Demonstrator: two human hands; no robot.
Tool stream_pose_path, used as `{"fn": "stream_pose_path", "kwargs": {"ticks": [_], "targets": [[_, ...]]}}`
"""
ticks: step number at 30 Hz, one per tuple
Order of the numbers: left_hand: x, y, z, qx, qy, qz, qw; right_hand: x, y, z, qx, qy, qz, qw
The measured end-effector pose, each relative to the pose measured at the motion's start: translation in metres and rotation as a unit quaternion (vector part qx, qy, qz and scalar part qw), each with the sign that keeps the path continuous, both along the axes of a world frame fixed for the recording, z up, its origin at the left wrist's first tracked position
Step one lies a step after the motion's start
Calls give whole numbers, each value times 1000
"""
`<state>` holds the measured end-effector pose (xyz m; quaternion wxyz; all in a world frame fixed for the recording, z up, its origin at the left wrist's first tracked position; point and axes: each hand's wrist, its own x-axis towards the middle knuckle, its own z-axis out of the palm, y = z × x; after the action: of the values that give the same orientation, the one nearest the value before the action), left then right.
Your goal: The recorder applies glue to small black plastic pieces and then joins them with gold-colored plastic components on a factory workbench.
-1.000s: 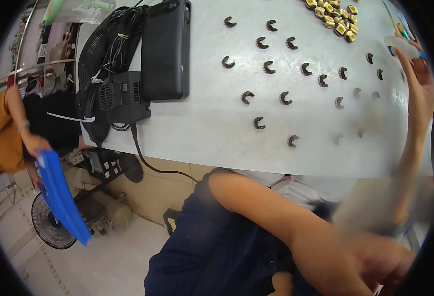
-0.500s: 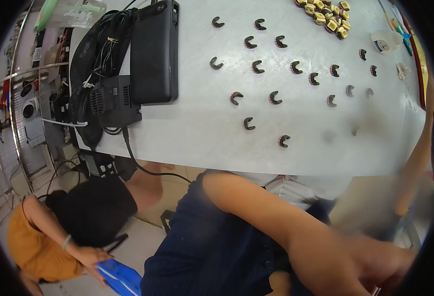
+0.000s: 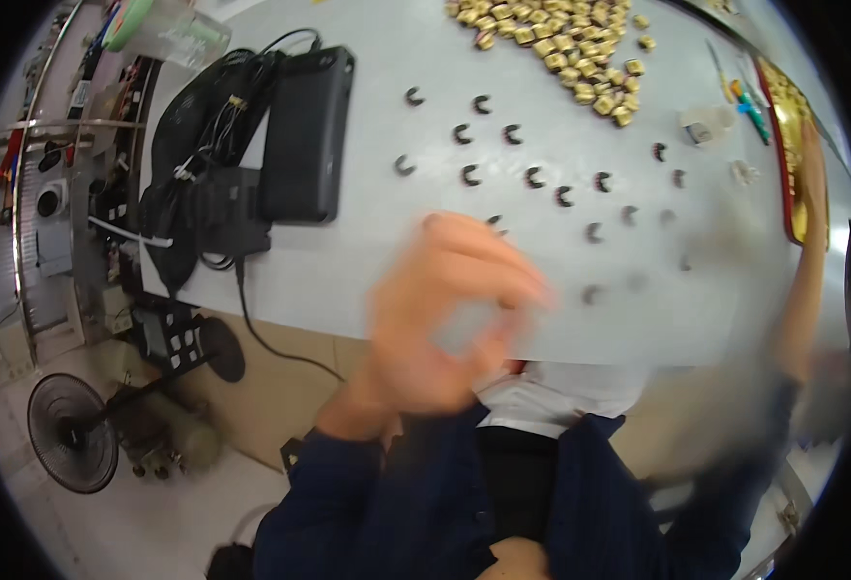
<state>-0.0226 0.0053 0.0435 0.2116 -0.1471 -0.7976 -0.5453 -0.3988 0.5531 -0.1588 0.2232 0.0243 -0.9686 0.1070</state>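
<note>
Head view: I can't tell whether your curled left hand (image 3: 414, 304) or right hand (image 3: 813, 179) pinches anything. Beyond the left lie curved pieces (image 3: 535, 178), an illegibly labelled bottle (image 3: 706, 124).

The worktop (image 3: 377, 58) is whitish grey. The curved pieces (image 3: 559, 198) are black. The heap of little blocks (image 3: 595, 68) is gold with dark bits. The tray (image 3: 784, 184) has a red edge and yellow-gold inside. The sleeves (image 3: 348, 474) are dark blue. The big box (image 3: 305, 135) is black all over.
</note>
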Motion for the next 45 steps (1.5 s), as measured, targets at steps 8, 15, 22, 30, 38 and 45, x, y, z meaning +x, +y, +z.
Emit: {"fn": "stream_pose_path", "kwargs": {"ticks": [8, 15, 22, 30, 38, 45], "targets": [[8, -63, -22, -268, -81, 118, 953, 86, -89, 131, -113, -120, 96, 982], [8, -66, -29, -260, -105, 114, 953, 193, -64, 203, -28, -175, 132, 975], [4, -60, -28, -224, -121, 98, 962, 236, -43, 207, -64, -272, 26, 960], [6, -61, -34, -225, -118, 92, 963, 179, -90, 182, -49, -215, 156, 963], [5, -60, -30, -229, -115, 102, 961, 116, -94, 158, -41, -110, 224, 968], [0, -62, -29, -218, -107, 92, 966, 89, -95, 147, -4, 14, 211, 977]]}}
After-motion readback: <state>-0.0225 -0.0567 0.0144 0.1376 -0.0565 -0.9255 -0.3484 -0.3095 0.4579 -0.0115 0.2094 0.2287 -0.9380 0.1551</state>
